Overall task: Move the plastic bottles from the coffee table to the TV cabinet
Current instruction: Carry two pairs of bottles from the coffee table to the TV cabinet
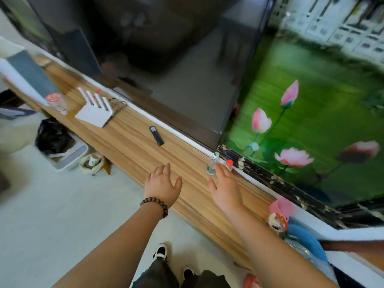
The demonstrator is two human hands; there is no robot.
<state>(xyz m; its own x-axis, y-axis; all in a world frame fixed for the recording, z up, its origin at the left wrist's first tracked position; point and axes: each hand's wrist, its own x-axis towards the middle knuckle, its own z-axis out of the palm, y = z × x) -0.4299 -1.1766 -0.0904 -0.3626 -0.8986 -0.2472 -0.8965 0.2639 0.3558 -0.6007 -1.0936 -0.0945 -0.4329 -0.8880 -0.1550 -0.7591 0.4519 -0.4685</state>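
Right hand (223,183) open, fingers spread, holding nothing, fingertips just by two small plastic bottles (213,165) standing at the back edge of the TV cabinet (133,138), centre-right of frame; left hand (161,181) also open and empty, hovering over the wood surface. Bottles look placed, so pull both hands straight back without clipping them, since light bottles tip easily. Remote (156,135) and router (93,113) lie well apart, up-left.
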